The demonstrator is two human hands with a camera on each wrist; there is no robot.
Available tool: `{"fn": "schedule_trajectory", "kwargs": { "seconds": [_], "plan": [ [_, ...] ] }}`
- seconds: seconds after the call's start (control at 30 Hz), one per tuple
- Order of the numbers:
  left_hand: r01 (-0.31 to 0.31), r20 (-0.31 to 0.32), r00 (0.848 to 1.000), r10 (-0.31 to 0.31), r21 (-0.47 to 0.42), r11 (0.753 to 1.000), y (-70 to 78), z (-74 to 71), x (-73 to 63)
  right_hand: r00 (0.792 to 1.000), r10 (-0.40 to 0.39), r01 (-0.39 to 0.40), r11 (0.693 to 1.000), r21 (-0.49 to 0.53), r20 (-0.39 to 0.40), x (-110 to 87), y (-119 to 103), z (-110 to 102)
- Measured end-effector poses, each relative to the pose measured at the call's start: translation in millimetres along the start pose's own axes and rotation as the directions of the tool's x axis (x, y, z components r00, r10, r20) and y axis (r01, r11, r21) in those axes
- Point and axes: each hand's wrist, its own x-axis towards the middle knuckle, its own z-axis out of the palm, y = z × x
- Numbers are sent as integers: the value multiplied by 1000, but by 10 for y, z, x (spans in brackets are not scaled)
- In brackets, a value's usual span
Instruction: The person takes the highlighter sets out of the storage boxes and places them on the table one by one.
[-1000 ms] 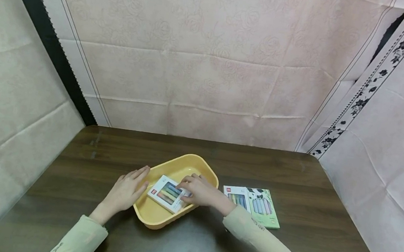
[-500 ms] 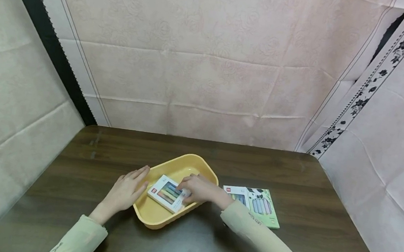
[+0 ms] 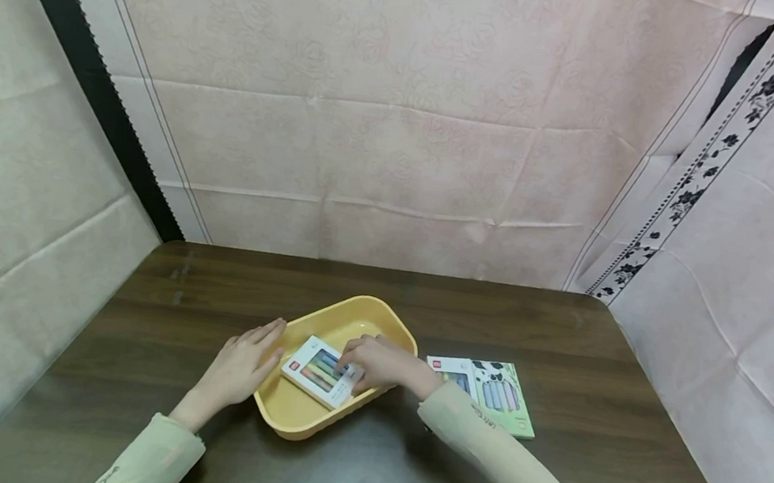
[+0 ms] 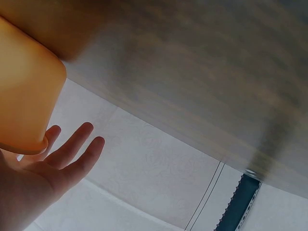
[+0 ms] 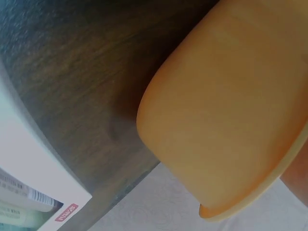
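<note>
A yellow plastic tray [image 3: 295, 422] stands at a slant on the table. Inside it lies a white windowed box of highlighters [image 3: 318, 373], with blue, green, yellow and orange pens showing. My left hand [image 3: 244, 365] rests at the tray's left rim, fingers extended; in the left wrist view this hand [image 4: 57, 168] sits by the tray's rim [image 4: 29, 151]. Reaching over the opposite rim, my right hand [image 3: 383, 365] holds the right end of the box with curled fingers. The right wrist view shows mostly the tray's outer wall [image 5: 216, 110], which hides nearly all of that hand.
Right of the tray, a second white windowed box [image 3: 448, 365] lies partly under my right forearm. A green box with cow spots and pastel pens [image 3: 508, 403] lies beside it. Pale cloth [image 3: 397, 155] hangs behind the dark wooden table [image 3: 225, 279].
My right wrist and sleeve have shifted slightly left, and the fingers have moved only a little on the box. Box, tray and left hand stay in place.
</note>
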Motion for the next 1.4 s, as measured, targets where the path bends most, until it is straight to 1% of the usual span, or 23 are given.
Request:
{"fn": "schedule_trajectory", "kwargs": {
  "seconds": [0.23,0.43,0.57,0.7,0.87,1.2,1.4],
  "plan": [
    [-2,1,1000,2,5,1000,8,-4,-1,1000,-11,11,1000,-5,4,23,12,13],
    [-6,-2,1000,6,1,1000,12,-5,-1,1000,-4,4,1000,21,-27,44,27,49],
    [-4,-2,1000,4,-1,1000,17,-6,-4,999,23,-22,999,24,-47,59,30,75],
    [-1,-3,1000,1,-2,1000,19,-5,-7,995,65,-66,998,-9,-70,85,34,104],
    [-1,-5,1000,1,1,1000,16,-2,-9,991,112,-114,993,-26,-68,110,29,125],
    [-5,-12,1000,6,4,1000,6,-3,-11,985,136,-135,991,25,-103,183,53,158],
    [-8,-11,1000,8,2,1000,9,-8,-3,977,169,-169,986,13,-131,204,51,181]
  ]
}}
